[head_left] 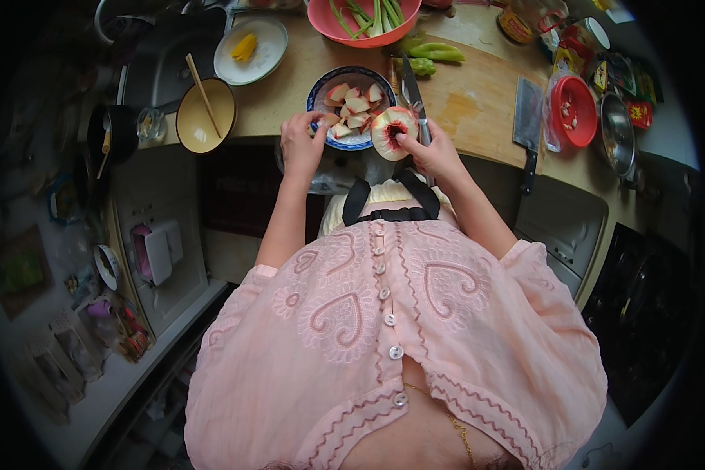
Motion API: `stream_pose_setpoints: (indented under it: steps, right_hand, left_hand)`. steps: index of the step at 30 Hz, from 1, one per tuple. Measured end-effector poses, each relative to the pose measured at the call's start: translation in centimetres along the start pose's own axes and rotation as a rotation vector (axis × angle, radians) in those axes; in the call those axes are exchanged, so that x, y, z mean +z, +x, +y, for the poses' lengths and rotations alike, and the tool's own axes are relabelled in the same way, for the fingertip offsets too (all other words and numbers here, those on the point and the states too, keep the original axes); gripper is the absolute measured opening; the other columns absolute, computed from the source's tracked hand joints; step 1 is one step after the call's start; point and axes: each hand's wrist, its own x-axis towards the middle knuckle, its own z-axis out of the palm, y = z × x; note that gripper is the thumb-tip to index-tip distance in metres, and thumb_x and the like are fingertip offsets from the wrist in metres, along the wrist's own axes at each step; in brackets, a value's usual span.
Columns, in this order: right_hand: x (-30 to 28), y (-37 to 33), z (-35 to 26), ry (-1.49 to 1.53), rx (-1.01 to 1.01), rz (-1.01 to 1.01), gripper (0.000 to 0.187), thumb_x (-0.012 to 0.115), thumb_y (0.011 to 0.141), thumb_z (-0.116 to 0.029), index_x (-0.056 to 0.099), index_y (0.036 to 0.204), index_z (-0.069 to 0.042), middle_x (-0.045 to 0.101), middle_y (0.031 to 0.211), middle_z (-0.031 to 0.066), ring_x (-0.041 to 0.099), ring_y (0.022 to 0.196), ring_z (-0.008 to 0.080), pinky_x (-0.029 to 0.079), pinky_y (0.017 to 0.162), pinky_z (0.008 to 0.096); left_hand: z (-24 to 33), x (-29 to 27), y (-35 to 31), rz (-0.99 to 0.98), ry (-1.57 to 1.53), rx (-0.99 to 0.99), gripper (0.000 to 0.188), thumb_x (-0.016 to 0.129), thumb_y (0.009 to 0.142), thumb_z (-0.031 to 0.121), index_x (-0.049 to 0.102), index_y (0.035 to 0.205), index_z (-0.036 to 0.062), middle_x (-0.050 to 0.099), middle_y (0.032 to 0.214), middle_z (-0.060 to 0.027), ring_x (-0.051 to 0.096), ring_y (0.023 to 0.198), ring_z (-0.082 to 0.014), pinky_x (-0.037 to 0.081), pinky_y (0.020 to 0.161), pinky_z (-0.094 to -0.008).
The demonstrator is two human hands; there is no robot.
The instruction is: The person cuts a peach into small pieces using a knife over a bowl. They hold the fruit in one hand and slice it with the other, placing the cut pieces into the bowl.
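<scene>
My right hand (436, 157) grips a cut peach (385, 133), its red hollow centre facing up, the thumb at that centre. A knife (412, 88) points away from me beside the peach, its handle by my right fingers; whether those fingers also hold it I cannot tell. At the near left rim of a blue-and-white bowl (312, 100), my left hand (301, 143) has its fingers closed, seemingly on a peach piece (330, 119). Several peach chunks (357, 103), pale with red skin, lie heaped in the bowl.
Left of the bowl are a yellow bowl (188, 121) with chopsticks (204, 94) and a white plate (225, 64) holding something yellow. A red bowl (321, 17) of green stalks stands behind. On the right are green peppers (437, 52), a cutting board (478, 110), a cleaver (529, 113) and a red basin (558, 102).
</scene>
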Motion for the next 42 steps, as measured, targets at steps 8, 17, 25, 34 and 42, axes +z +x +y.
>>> stream_pose_setpoints:
  steps: [8,17,25,34,42]
  right_hand:
    - [-0.9,-0.7,1.3,-0.057,-0.008,0.058,0.044,0.074,0.077,-0.030,0.057,0.111,-0.007,0.053,0.070,-0.0046,0.042,0.051,0.0034,0.033,0.043,0.0205]
    - [-0.2,-0.7,0.9,-0.082,-0.010,0.023,0.043,0.074,0.077,-0.028,0.057,0.110,-0.006,0.052,0.070,-0.0049,0.042,0.054,0.0036,0.034,0.045,0.0206]
    - [2.2,0.8,0.6,-0.151,-0.015,-0.067,0.043,0.073,0.079,-0.027,0.056,0.112,-0.006,0.052,0.070,-0.0048,0.042,0.053,0.0038,0.033,0.045,0.0206]
    - [4.8,1.3,0.1,-0.161,-0.109,-0.164,0.053,0.073,0.079,-0.024,0.052,0.124,-0.004,0.061,0.089,-0.0012,0.051,0.072,0.0047,0.042,0.063,0.0202]
    - [6.4,0.8,-0.5,-0.135,-0.113,-0.193,0.056,0.073,0.078,-0.024,0.050,0.124,-0.002,0.062,0.100,0.0038,0.055,0.087,0.0092,0.045,0.077,0.0244]
  left_hand:
    - [1.8,3.8,0.3,0.001,0.222,0.066,0.015,0.073,0.071,0.016,0.069,0.084,0.0101,0.058,0.089,-0.0062,0.052,0.094,-0.0263,0.043,0.085,-0.0382]
    - [1.0,2.6,0.1,0.061,0.122,-0.004,0.009,0.070,0.073,0.016,0.070,0.079,0.0088,0.062,0.085,-0.0066,0.056,0.086,-0.0254,0.045,0.080,-0.0362]
    - [-0.8,-2.6,-5.4,0.066,0.008,-0.169,0.012,0.072,0.073,0.017,0.070,0.081,0.0081,0.063,0.079,-0.0050,0.056,0.074,-0.0211,0.046,0.069,-0.0329]
    - [-1.5,-2.7,-5.9,0.027,-0.095,-0.296,0.015,0.072,0.077,0.019,0.069,0.083,0.0058,0.063,0.079,-0.0045,0.057,0.073,-0.0172,0.046,0.071,-0.0290]
    - [0.3,-4.3,-4.0,0.026,-0.778,-0.347,0.010,0.067,0.084,0.011,0.066,0.089,0.0025,0.066,0.088,0.0002,0.057,0.076,-0.0050,0.046,0.068,-0.0210]
